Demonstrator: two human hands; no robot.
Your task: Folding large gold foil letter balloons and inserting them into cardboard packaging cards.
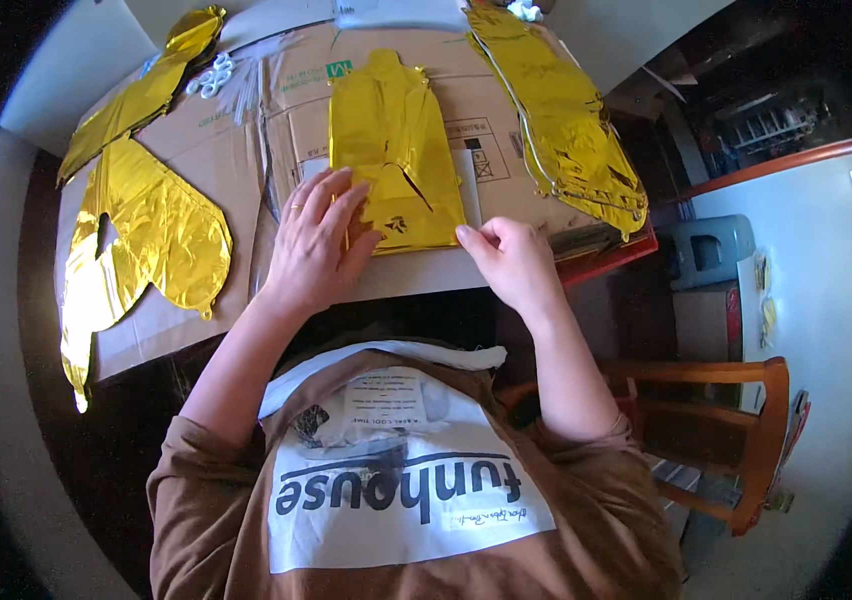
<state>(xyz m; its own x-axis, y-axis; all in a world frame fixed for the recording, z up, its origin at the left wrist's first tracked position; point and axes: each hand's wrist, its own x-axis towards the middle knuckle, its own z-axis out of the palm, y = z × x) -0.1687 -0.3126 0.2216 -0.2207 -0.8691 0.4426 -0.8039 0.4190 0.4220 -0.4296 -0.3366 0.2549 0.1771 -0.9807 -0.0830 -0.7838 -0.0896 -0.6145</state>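
A flat, uninflated gold foil balloon [383, 120] lies lengthwise in front of me over a white sheet [472, 185], which shows at both its sides. A dark slit-like fold crosses its lower part. My left hand [314, 235] rests on the foil's near left side, fingers stretched out and slightly apart. At the near right corner my right hand [514, 258] pinches the edge of the foil between thumb and forefinger.
Flattened cardboard [296, 80] covers the table. More gold foil balloons [161, 235] lie on the left, partly over the edge, and a stack of them [576, 130] on the right. White rings [211, 78] lie far left. A wooden chair [761, 440] stands at right.
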